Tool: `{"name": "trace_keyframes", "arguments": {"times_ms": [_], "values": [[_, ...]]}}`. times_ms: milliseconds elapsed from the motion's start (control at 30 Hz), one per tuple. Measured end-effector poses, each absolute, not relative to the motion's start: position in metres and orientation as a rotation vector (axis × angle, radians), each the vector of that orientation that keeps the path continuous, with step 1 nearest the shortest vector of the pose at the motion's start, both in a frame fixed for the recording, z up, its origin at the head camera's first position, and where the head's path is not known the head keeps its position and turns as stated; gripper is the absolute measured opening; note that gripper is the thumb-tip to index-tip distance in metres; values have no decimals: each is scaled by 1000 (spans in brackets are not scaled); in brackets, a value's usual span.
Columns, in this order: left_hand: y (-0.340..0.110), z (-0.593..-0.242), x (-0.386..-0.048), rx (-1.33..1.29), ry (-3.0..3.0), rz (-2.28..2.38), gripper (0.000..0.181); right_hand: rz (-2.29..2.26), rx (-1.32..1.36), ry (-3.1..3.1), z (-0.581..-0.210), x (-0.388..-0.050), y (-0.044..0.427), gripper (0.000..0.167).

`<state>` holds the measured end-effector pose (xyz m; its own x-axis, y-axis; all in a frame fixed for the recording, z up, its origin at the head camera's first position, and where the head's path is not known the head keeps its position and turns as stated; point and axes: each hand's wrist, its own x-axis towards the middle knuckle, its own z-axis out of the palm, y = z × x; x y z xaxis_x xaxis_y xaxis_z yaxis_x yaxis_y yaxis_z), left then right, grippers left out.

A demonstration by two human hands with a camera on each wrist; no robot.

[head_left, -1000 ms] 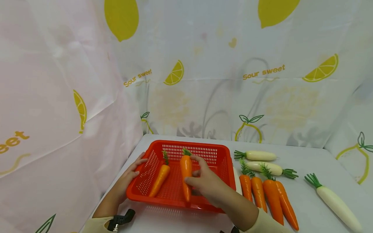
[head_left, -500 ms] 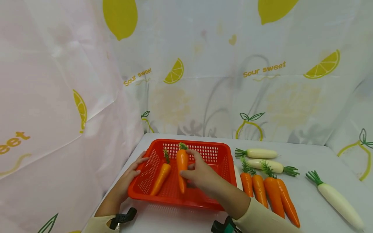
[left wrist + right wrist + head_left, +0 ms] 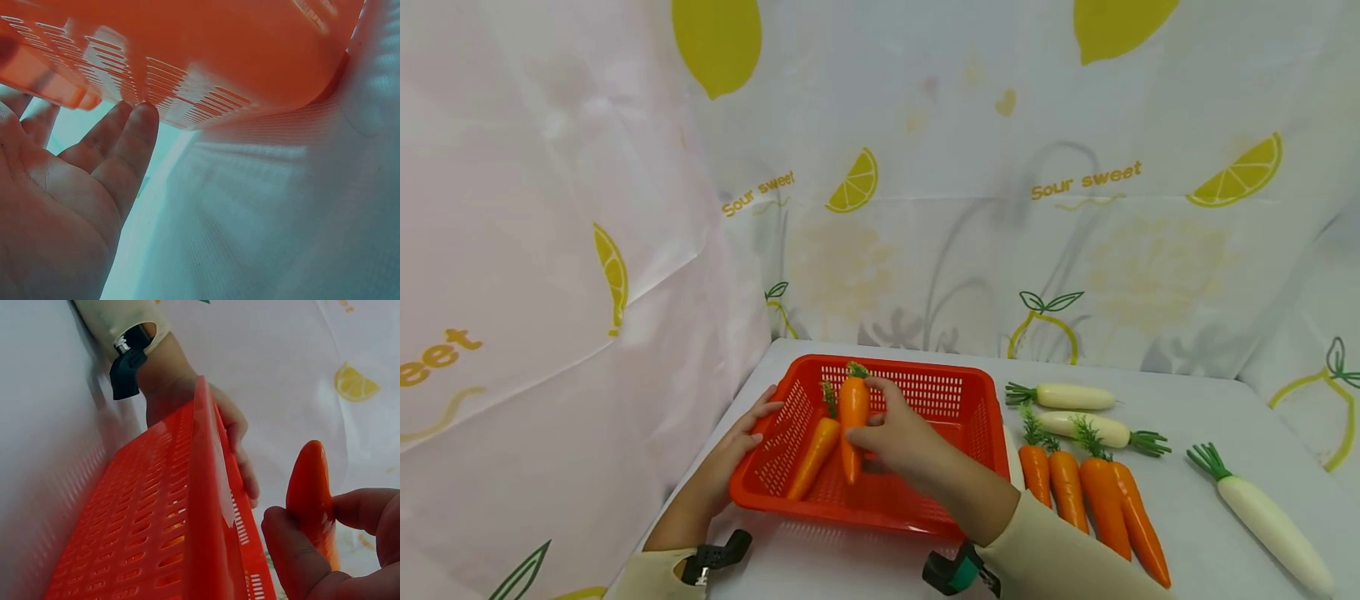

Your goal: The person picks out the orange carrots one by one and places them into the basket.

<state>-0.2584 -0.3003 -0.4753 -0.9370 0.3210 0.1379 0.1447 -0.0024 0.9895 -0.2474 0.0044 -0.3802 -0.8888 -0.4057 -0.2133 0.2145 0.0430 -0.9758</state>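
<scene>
My right hand (image 3: 898,429) holds an orange carrot (image 3: 853,412) between thumb and fingers, its green top up and its tip down, inside the red plastic basket (image 3: 917,521). In the right wrist view, the thumb and a finger pinch this carrot (image 3: 310,494) above the basket's rim. Another carrot (image 3: 814,458) lies in the basket, just left of the held one. My left hand (image 3: 730,458) rests against the basket's left side with fairly straight fingers. The left wrist view shows its fingertips (image 3: 145,115) touching the slotted wall (image 3: 181,81).
Right of the basket, several carrots (image 3: 1103,504) lie side by side on the white table (image 3: 1195,533). Behind them are two white radishes (image 3: 1075,396), and a third radish (image 3: 1270,525) lies farther right. A printed curtain (image 3: 887,275) encloses the table at the back and sides.
My right hand has moved left and slightly away from me with the carrot, bringing it close to the one lying in the basket. My left hand has stayed at the basket's side.
</scene>
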Motion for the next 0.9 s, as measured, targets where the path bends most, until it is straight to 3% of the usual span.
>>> {"name": "trace_keyframes", "arguments": {"times_ms": [900], "values": [[-298, -473, -259, 490, 2155, 2053, 54, -1848, -159, 1850, -388, -263, -2, 82]]}}
